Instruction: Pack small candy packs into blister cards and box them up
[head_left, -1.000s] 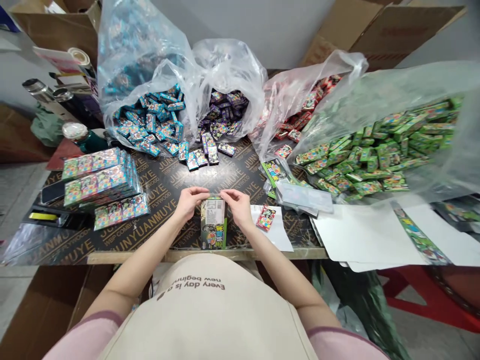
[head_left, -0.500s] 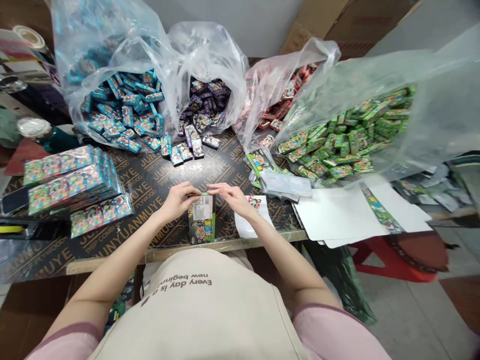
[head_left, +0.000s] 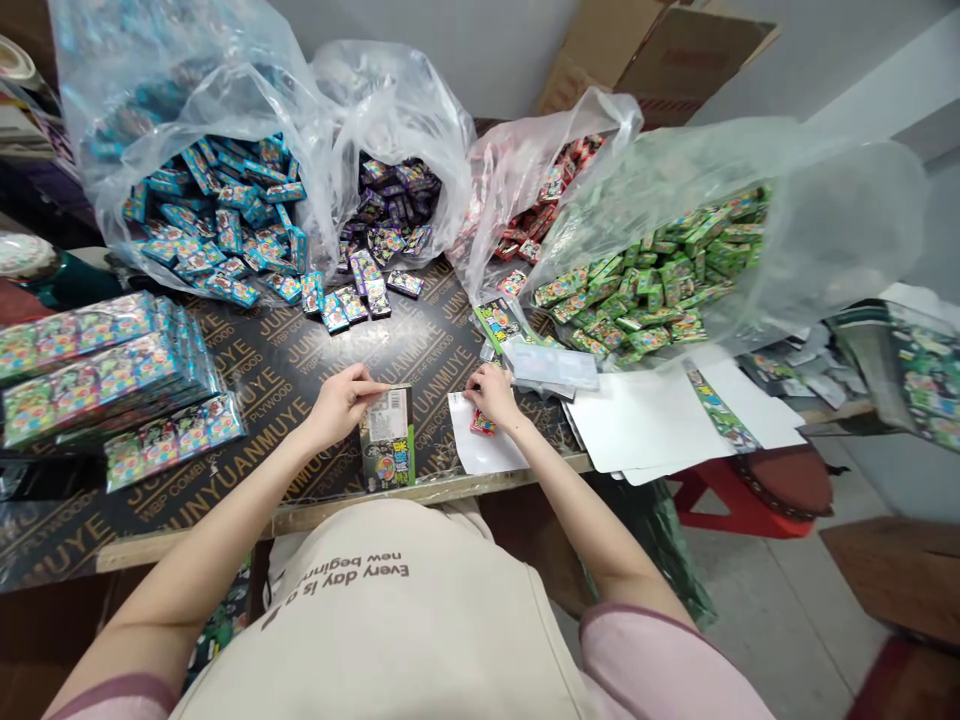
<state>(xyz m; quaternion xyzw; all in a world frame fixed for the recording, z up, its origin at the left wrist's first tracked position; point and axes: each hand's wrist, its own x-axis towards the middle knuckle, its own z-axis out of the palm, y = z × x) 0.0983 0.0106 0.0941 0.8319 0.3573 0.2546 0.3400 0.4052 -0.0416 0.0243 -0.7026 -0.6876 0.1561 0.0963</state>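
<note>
A dark green printed box (head_left: 388,455) with a pale label on its upper part lies flat near the table's front edge. My left hand (head_left: 339,405) is closed in a pinch at the box's upper left edge. To the right, my right hand (head_left: 491,393) is over the top of a white sheet (head_left: 487,458), its fingers bent down together. A small red printed piece (head_left: 482,424) shows on the sheet just below those fingers. What the right fingertips hold, if anything, is hidden.
Behind stand plastic bags of small boxes: blue (head_left: 232,230), purple (head_left: 397,190), red (head_left: 536,220) and green (head_left: 660,280). Wrapped multipacks (head_left: 112,380) are stacked at left. Clear plastic pieces (head_left: 551,368) and white cards (head_left: 630,420) lie at right. A red stool (head_left: 750,500) stands below.
My right hand has left the box's top edge and moved right onto the white sheet. My left hand stays at the box. The whole view has shifted a little.
</note>
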